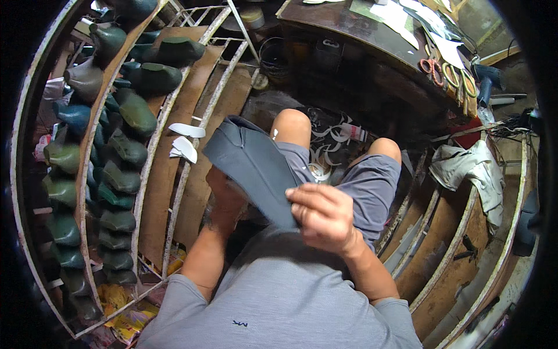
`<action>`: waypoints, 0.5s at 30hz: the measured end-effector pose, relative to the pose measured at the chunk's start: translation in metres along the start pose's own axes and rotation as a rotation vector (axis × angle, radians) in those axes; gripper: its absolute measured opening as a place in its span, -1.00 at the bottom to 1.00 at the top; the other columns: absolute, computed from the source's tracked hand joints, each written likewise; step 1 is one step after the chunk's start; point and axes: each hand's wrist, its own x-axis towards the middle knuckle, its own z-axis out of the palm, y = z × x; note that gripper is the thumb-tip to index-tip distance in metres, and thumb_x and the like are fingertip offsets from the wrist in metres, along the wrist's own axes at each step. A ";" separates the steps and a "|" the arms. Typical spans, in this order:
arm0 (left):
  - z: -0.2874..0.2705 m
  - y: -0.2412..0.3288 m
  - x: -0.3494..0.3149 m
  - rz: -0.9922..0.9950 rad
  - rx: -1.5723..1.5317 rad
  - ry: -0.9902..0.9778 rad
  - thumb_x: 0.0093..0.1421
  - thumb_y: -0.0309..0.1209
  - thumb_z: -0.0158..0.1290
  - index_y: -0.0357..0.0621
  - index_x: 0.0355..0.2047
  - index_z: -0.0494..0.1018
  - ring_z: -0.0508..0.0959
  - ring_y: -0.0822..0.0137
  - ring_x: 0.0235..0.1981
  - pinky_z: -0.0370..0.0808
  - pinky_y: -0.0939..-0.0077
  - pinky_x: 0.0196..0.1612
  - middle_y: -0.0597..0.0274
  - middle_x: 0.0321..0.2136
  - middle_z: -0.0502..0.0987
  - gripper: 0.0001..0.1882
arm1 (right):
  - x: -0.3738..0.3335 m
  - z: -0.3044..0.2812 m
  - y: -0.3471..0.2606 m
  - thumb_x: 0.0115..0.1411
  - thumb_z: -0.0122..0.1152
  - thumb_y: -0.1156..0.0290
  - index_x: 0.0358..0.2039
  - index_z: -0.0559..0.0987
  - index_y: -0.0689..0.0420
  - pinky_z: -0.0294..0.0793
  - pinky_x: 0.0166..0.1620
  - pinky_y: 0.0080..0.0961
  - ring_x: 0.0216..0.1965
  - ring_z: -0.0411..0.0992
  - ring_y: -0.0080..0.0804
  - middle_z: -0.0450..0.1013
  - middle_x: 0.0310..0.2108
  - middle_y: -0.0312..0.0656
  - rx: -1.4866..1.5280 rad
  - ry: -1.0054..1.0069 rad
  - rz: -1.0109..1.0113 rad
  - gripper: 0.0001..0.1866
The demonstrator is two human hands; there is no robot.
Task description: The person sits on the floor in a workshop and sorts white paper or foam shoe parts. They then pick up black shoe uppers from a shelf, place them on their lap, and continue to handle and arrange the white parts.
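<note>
A black shoe upper (251, 166), smooth and long, is held tilted above my lap, with a stitched seam near its far end. My left hand (225, 195) grips it from the left and below; most of that hand's fingers are hidden behind it. At the near right edge, my right hand (324, 214) pinches the material between thumb and bent fingers. Both hands are on the same piece, in front of my grey shirt (273, 291) and above my bare knees.
Racks of dark green shoe lasts (136, 110) line the left, with white cut pieces (185, 149) on a shelf. Ahead, a dark table (349, 26) carries paper patterns and red-handled scissors (432, 68). White scraps (319, 166) litter the floor. A pale cloth (468, 168) drapes the right rack.
</note>
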 end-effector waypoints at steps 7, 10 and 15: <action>-0.018 -0.014 -0.021 -0.114 -0.059 0.006 0.09 -0.52 0.35 -0.18 -0.02 0.57 0.70 0.20 -0.26 0.59 0.36 -0.15 0.09 -0.22 0.68 -0.58 | 0.012 0.003 -0.022 -0.06 0.44 0.50 -0.47 0.57 0.15 0.57 -0.33 -0.45 -0.21 0.63 -0.25 0.65 -0.14 -0.06 -0.026 0.008 -0.121 -0.83; -0.027 -0.001 -0.006 -0.092 -0.023 -0.092 0.11 -0.58 0.32 -0.18 0.02 0.55 0.69 0.22 -0.21 0.58 0.38 -0.09 0.09 -0.17 0.68 -0.57 | 0.007 -0.002 -0.019 -0.08 0.44 0.56 -0.44 0.58 0.19 0.67 -0.26 -0.37 -0.21 0.67 -0.16 0.66 -0.17 -0.02 0.039 0.038 -0.060 -0.82; -0.021 0.048 0.038 -0.060 0.179 -0.522 0.13 -0.62 0.28 -0.18 0.06 0.54 0.67 0.23 -0.14 0.55 0.41 0.00 0.08 -0.09 0.66 -0.55 | -0.018 -0.011 0.010 0.14 0.46 0.54 -0.29 0.66 0.27 0.63 -0.26 -0.43 -0.34 0.64 -0.34 0.67 -0.30 -0.02 0.256 0.161 0.651 -0.84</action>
